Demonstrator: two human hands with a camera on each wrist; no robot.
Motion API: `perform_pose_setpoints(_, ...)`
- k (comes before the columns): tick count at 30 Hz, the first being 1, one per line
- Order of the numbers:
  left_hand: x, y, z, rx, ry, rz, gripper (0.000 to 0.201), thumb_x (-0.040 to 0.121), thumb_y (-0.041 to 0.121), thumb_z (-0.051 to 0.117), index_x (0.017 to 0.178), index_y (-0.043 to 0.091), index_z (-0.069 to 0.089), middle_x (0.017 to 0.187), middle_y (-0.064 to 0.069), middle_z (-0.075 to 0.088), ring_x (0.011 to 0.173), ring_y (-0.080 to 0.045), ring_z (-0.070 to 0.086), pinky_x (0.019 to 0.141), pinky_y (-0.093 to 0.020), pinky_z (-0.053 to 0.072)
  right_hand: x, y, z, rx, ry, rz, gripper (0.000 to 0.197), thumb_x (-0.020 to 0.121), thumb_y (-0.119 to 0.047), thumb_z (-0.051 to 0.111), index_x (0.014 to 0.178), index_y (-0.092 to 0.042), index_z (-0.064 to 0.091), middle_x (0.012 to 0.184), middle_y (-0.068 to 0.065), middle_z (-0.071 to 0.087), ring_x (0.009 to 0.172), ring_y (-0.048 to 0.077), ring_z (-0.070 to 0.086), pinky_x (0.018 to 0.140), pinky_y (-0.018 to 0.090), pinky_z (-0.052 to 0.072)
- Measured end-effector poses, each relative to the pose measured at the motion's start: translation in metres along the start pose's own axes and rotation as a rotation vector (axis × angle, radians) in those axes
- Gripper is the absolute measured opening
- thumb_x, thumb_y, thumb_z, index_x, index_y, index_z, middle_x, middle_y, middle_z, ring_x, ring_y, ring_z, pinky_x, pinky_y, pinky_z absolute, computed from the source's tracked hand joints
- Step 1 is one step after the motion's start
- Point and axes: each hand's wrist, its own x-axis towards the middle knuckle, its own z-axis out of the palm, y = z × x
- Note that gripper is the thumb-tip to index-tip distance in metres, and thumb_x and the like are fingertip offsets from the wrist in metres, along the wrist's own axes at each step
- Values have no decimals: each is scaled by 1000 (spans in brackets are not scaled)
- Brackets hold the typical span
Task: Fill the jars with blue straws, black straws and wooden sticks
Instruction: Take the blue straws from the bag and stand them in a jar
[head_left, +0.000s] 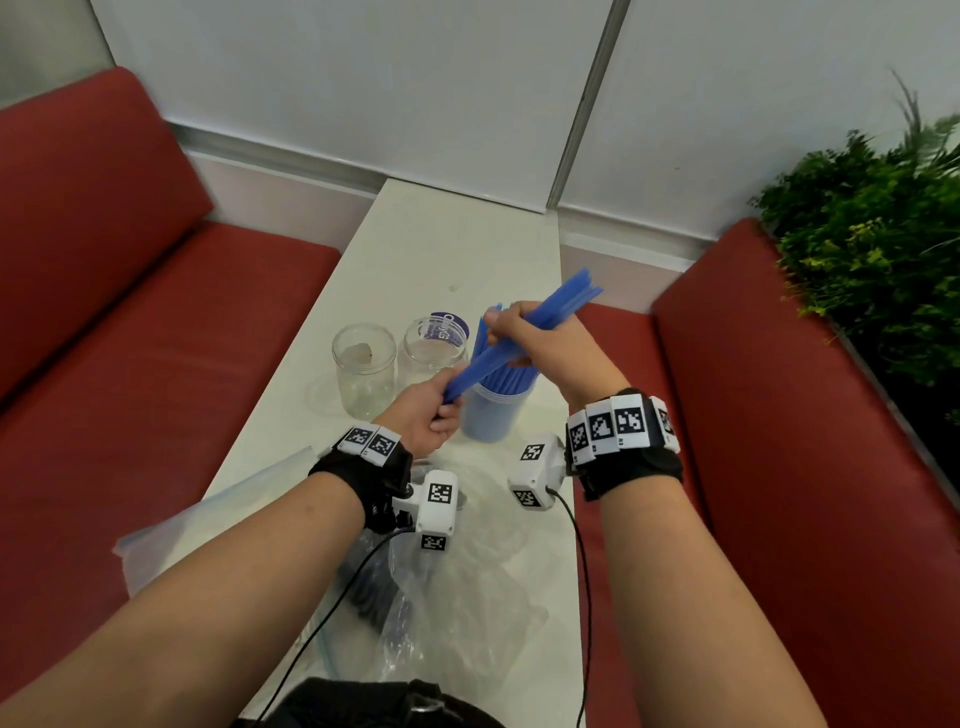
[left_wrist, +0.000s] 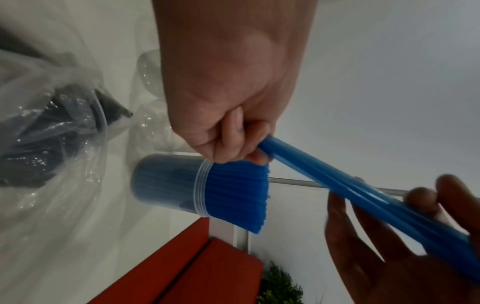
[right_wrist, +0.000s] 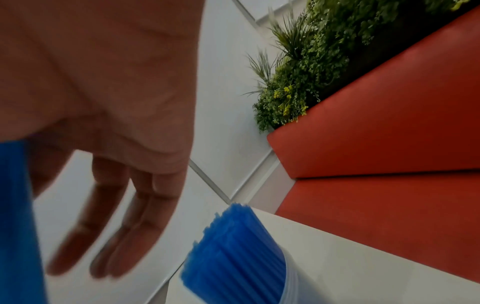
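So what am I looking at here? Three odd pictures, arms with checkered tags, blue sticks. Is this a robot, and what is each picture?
No robot: a person working with bare hands. The checkered tags belong to wristbands that carry small cameras. The big picture comes from a camera on the person's head; the other two look along each wrist at the fingers.

On the white table stand three clear jars. One jar is already packed with blue straws, and two empty jars stand to its left. Nearer the person lies a plastic bag with dark straws inside.

The left hand grips the low end of a bundle of blue straws, and the right hand holds it higher up, above the full jar. The right wrist picture is blurred, so its grip shows poorly there.
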Motion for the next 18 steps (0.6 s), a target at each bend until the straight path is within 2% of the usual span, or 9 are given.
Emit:
perform_pose_setpoints(2,10,2,-3,10,54,19,21,98,21,54,80,12,49,51,2,40,33,-4,27,27,-16,18,6,1,-17,-64,-92,56,22,93,-27,73,83,-7,72,80,6,73,75,17,68,71,29,60)
perform_pose_setpoints(5,24,2,-1,79,90,10,16,98,20,53,85,10,53,53,-1,46,36,-5,32,29,-16,21,17,4,-36,-71,-126,112,20,89,-17,76,92,3,73,82,20,75,69,27,68,71,31,62)
perform_pose_setpoints(7,33,0,5,190,88,2,16,100,18,51,95,6,59,64,-6,57,40,-8,45,34,-17,31,28,8,-45,-83,-64,139,22,88,-10,75,95,10,70,85,26,74,67,29,68,71,30,63)
perform_pose_setpoints(10,48,-6,13,406,106,17,19,99,13,49,109,0,59,82,-14,61,57,-21,60,47,-25,48,46,15,-54,-214,-43,203,21,88,-10,75,96,9,70,90,25,74,64,23,71,65,24,61)
perform_pose_setpoints(13,65,-10,17,628,239,92,27,102,23,49,120,4,52,94,-18,61,63,-29,61,52,-31,50,63,20,-60,-340,-32,230,19,88,-12,73,96,5,71,87,21,76,62,19,72,62,21,59)
perform_pose_setpoints(16,78,-11,18,827,330,167,30,100,39,52,112,12,49,98,-17,67,62,-28,65,49,-31,52,75,22,-62,-390,-8,193,13,89,-12,72,91,2,72,80,16,76,65,21,74,64,23,59)
perform_pose_setpoints(18,85,-13,16,901,348,172,28,98,39,52,111,15,46,96,-15,68,60,-26,66,48,-29,51,83,26,-61,-394,-12,175,13,90,-12,72,91,1,72,79,15,76,63,19,74,60,20,57)
